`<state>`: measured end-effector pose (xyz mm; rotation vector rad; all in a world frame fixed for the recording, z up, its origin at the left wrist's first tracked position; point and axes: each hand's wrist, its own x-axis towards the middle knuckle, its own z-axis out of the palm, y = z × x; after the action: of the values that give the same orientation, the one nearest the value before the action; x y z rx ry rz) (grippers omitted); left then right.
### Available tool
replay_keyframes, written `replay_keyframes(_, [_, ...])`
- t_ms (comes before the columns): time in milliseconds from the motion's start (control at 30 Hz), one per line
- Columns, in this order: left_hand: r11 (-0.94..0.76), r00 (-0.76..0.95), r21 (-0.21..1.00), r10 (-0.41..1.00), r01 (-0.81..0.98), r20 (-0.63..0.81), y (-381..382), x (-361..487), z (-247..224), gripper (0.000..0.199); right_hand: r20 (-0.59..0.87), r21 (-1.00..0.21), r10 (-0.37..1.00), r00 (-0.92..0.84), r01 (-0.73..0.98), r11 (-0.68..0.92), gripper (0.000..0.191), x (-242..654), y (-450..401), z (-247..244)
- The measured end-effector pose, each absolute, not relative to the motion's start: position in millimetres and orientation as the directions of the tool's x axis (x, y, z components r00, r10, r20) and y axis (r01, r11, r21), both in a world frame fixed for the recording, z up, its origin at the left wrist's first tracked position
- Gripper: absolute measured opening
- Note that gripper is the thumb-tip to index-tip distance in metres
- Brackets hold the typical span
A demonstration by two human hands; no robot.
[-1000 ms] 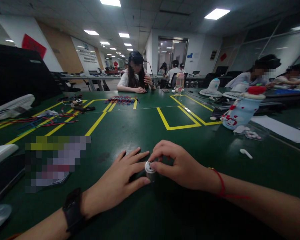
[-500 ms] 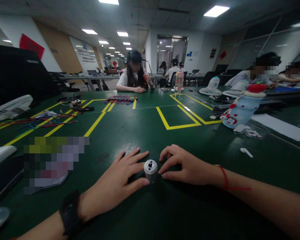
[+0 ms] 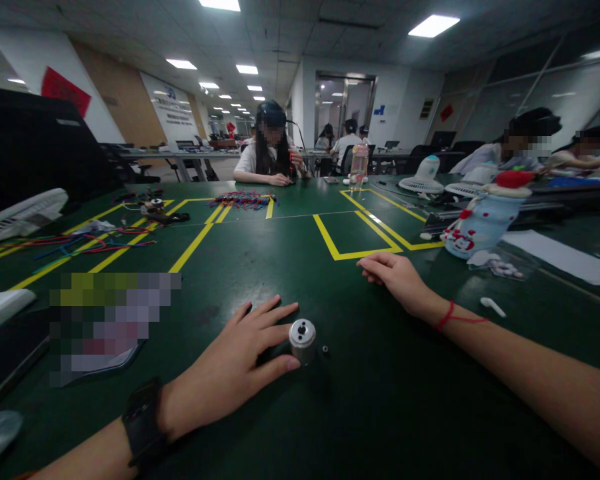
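An upright silver metal cylinder [image 3: 303, 341] with small dark holes in its top stands on the green table [image 3: 260, 440]. My left hand [image 3: 240, 357] lies flat with fingers spread, its index finger and thumb touching or nearly touching the cylinder's left side. Just right of the cylinder lies a tiny metal piece [image 3: 325, 349]. My right hand [image 3: 393, 277] is farther forward and to the right, near the yellow tape corner, with fingers curled together. Whatever those fingers may hold is too small or hidden to name.
Coloured wires [image 3: 100, 240] and a wire bundle [image 3: 243, 200] lie at left and far centre. A blue bottle [image 3: 485, 217], a white earbud [image 3: 493, 307] and paper [image 3: 565, 257] are at right. A person [image 3: 270, 147] sits opposite.
My right hand has moved away from the cylinder, forward and to the right, with its fingers drawn closer together. The tiny metal piece now shows beside the cylinder. My left hand has stayed put.
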<state>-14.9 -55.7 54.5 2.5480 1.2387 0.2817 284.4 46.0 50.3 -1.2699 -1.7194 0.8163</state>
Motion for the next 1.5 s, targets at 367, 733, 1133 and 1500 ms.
replay_keyframes(367, [-0.594, 0.616, 0.321, 0.787, 0.738, 0.040, -54, -10, 52, 0.041, 0.188, -0.550, 0.571, -0.799, 0.396, 0.735, 0.024, 247, -13, 66])
replay_keyframes(733, [-0.607, 0.617, 0.301, 0.783, 0.735, 0.074, -57, -9, 49, 0.044, 0.382, -0.718, 0.694, -0.611, 0.277, 0.639, 0.014, 220, -31, 85])
replay_keyframes(1133, [-0.612, 0.620, 0.286, 0.781, 0.737, 0.075, -64, 3, 53, 0.046, 0.372, -0.683, 0.653, -0.660, 0.282, 0.674, 0.017, 232, -42, 96])
replay_keyframes(1500, [-0.580, 0.605, 0.304, 0.796, 0.756, 0.015, -65, -12, 60, 0.034, 0.231, -0.897, 0.970, -0.074, 0.371, 0.242, 0.027, 272, 30, 63])
